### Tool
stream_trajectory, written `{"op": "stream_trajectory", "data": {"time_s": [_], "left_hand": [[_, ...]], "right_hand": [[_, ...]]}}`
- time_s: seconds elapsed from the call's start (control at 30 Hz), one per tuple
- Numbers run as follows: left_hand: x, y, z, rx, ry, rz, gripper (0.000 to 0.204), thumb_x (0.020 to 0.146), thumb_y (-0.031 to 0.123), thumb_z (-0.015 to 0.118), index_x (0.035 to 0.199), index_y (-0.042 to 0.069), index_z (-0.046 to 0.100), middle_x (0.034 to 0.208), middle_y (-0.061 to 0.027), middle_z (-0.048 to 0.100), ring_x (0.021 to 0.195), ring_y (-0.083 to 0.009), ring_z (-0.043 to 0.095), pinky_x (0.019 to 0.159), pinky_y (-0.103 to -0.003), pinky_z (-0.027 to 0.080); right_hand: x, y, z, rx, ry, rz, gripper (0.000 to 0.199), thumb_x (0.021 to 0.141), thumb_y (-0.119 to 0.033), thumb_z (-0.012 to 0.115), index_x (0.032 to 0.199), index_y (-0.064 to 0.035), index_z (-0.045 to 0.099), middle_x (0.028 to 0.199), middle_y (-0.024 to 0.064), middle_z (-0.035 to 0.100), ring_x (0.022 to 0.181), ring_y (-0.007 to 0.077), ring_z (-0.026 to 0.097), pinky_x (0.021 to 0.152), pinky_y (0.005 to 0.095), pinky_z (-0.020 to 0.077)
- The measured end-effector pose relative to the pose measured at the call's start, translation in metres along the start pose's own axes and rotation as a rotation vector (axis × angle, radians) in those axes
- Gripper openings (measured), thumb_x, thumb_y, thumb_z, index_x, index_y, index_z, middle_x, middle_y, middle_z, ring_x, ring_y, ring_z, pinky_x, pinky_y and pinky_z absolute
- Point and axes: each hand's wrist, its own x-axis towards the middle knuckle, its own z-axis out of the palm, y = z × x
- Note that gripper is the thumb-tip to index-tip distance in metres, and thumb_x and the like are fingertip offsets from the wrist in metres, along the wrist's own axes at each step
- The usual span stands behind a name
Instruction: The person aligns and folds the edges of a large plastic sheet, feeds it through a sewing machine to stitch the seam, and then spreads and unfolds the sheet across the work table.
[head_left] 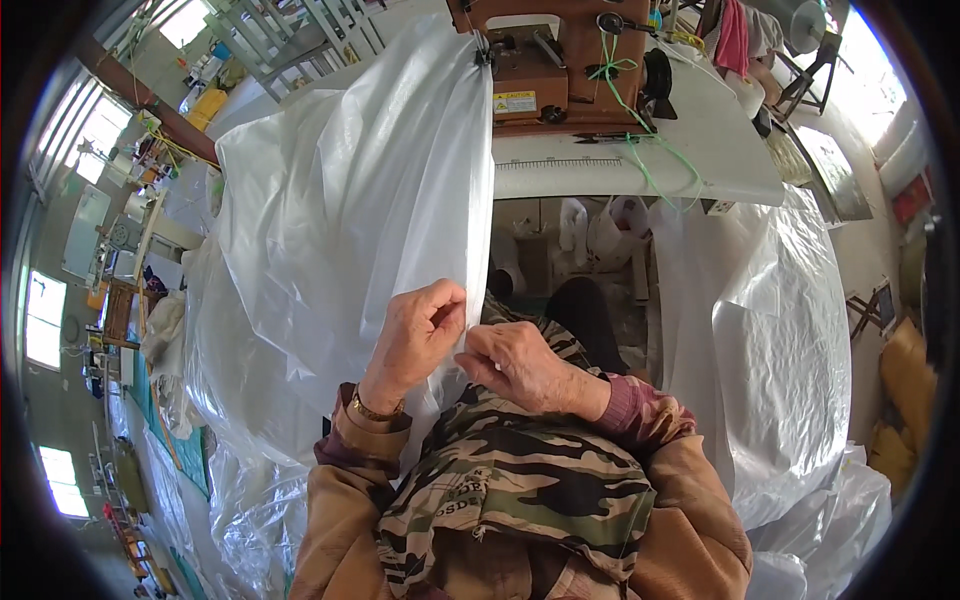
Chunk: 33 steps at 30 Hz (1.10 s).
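A large sheet of translucent white plastic [350,200] runs from the brown sewing machine [535,75] down to my lap, its right edge gathered into a narrow fold. My left hand [418,330] is closed on that edge, with thumb and fingers pinched together. Just to the right and slightly lower, my right hand [515,362] pinches the same edge with curled fingers. At its upper end the sheet's edge lies by the needle area on the machine's left side. The fingertips partly hide the plastic between them.
A white table [640,175] with a ruler strip carries the machine. Green string [640,130] hangs from the machine over the table edge. More clear plastic [770,350] drapes at the right. A camouflage apron [520,490] covers my lap. Metal racks [310,40] stand at the far left.
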Motion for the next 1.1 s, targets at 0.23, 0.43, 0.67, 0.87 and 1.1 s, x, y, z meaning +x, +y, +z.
{"op": "stream_trajectory", "data": {"time_s": [0.23, 0.43, 0.67, 0.87, 1.1], "left_hand": [[-0.009, -0.007, -0.001, -0.074, 0.062, -0.136, 0.014, 0.097, 0.011, 0.057, 0.091, -0.001, 0.054, 0.063, -0.0046, 0.042, 0.059, -0.0089, 0.038, 0.053, -0.026, 0.035], [-0.018, -0.015, -0.005, -0.16, 0.101, -0.159, 0.012, 0.095, 0.009, 0.06, 0.089, 0.0, 0.055, 0.064, 0.0, 0.042, 0.062, -0.0046, 0.037, 0.051, -0.023, 0.031], [-0.001, 0.029, -0.082, 0.356, 0.287, 0.076, 0.004, 0.092, 0.002, 0.059, 0.09, -0.002, 0.06, 0.068, -0.0056, 0.055, 0.06, -0.0117, 0.051, 0.055, -0.026, 0.041], [0.032, 0.079, -0.112, 0.596, -0.069, 0.334, 0.005, 0.088, 0.002, 0.059, 0.09, -0.003, 0.06, 0.075, -0.0141, 0.061, 0.064, -0.0279, 0.059, 0.059, -0.036, 0.044], [-0.003, 0.002, -0.054, 0.939, -0.199, 0.415, 0.01, 0.079, 0.002, 0.053, 0.089, 0.001, 0.054, 0.078, -0.014, 0.057, 0.074, -0.0307, 0.061, 0.065, -0.04, 0.05]], "right_hand": [[0.004, 0.003, 0.016, -0.15, 0.005, -0.171, 0.019, 0.085, -0.01, 0.066, 0.081, -0.0032, 0.049, 0.069, 0.0109, 0.052, 0.063, 0.0308, 0.057, 0.06, 0.0393, 0.0466], [0.008, 0.028, 0.014, -0.116, -0.073, -0.352, 0.016, 0.084, -0.015, 0.069, 0.092, -0.0045, 0.059, 0.082, 0.0085, 0.06, 0.073, 0.0291, 0.06, 0.069, 0.0399, 0.0489], [0.077, 0.112, 0.075, -0.049, 0.612, 0.128, 0.06, 0.089, -0.017, 0.063, 0.14, 0.0023, 0.038, 0.137, 0.0241, 0.046, 0.127, 0.038, 0.045, 0.108, 0.0406, 0.0355], [0.166, 0.118, 0.202, 0.057, -0.419, 0.261, 0.057, 0.084, -0.021, 0.065, 0.132, 0.0011, 0.045, 0.131, 0.0247, 0.051, 0.119, 0.0406, 0.051, 0.103, 0.0448, 0.0403], [0.133, 0.135, 0.211, 0.032, -0.429, 0.149, 0.04, 0.083, -0.021, 0.064, 0.117, -0.002, 0.058, 0.117, 0.023, 0.06, 0.109, 0.0398, 0.058, 0.095, 0.0461, 0.0463]]}}
